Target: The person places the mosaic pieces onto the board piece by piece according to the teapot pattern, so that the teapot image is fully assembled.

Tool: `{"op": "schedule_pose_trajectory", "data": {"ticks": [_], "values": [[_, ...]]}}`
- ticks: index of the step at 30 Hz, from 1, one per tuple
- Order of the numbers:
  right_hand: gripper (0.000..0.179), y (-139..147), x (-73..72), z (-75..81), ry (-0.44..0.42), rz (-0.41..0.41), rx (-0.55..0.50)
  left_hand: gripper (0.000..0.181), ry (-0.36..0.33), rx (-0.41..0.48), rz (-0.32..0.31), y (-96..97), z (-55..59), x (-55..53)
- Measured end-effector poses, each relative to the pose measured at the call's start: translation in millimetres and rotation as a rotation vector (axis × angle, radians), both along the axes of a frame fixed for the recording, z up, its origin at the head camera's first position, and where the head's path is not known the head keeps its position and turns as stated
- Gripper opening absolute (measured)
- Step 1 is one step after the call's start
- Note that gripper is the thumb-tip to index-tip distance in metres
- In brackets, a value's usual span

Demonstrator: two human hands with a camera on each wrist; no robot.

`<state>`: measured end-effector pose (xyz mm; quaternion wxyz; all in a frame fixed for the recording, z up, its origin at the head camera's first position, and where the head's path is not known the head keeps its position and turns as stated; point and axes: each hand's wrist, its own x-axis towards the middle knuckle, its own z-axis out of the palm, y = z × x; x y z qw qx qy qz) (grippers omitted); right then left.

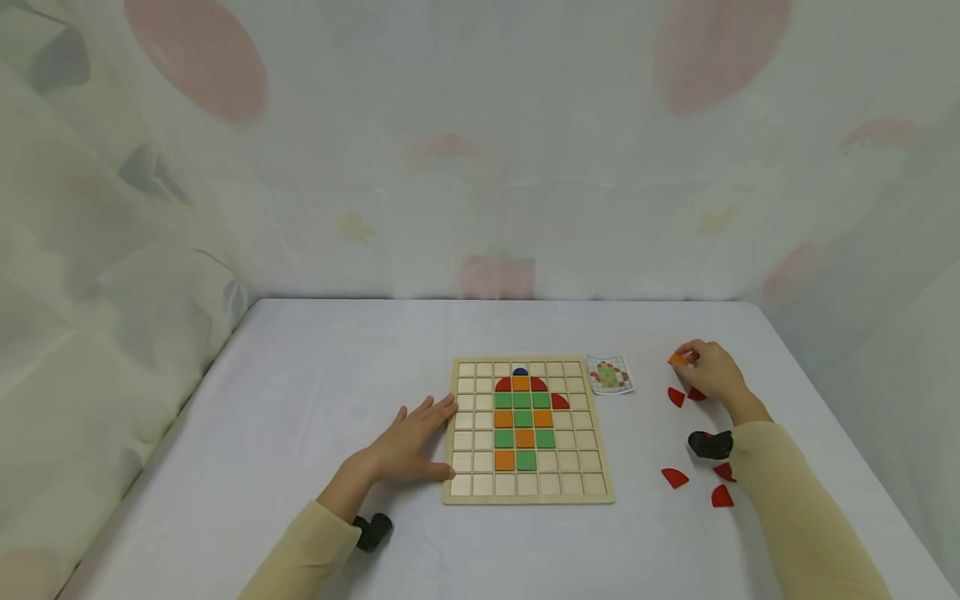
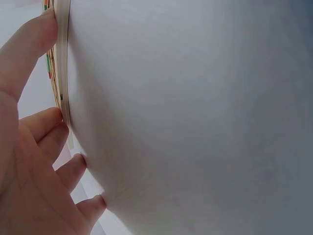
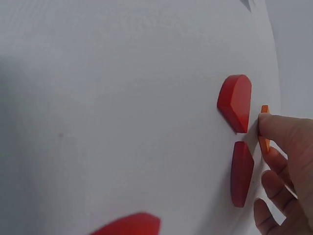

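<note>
A wooden grid board (image 1: pixel 585 462) lies on the table, with green, orange, red and blue pieces set in its middle columns. My left hand (image 1: pixel 408 446) rests at the board's left edge, fingers spread and thumb touching the frame, as the left wrist view also shows. At the far right, my right hand (image 1: pixel 712 371) pinches an orange square tile (image 3: pixel 264 142) between thumb and index finger. Close beside that hand lie two red quarter-circle pieces, one (image 3: pixel 236 100) nearer the thumb and another (image 3: pixel 242 174) beside the fingers.
A small printed pattern card (image 1: pixel 610 375) lies by the board's upper right corner. More red quarter-circle pieces, such as one at the front (image 1: pixel 722 497) and one further left (image 1: pixel 675 477), lie around the right forearm. Patterned cloth (image 1: pixel 480 167) hangs behind the table.
</note>
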<state>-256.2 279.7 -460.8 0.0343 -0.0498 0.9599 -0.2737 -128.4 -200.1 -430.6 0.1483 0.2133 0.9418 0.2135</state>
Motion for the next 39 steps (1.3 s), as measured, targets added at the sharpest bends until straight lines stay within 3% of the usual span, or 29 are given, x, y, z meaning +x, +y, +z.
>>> {"op": "schedule_pose_trajectory", "data": {"ticks": [13, 20, 29, 39], "values": [[0.033, -0.3, 4.5, 5.0, -0.006, 0.032, 0.019, 0.091, 0.006, -0.022, 0.004, 1.1, 1.2, 0.5], [0.029, -10.4, 12.5, 14.7, 0.081, 0.121, 0.016, 0.091, 0.005, -0.020, 0.006, 1.6, 3.4, 0.9], [0.026, -29.4, 29.4, 20.5, 0.134, 0.188, 0.004, 0.091, 0.016, -0.022, -0.002, 0.4, -0.3, 0.3], [0.025, -61.7, 58.9, 19.4, 0.245, 0.274, 0.029, 0.090, 0.005, -0.011, 0.000, 1.5, 3.4, 1.4]]}}
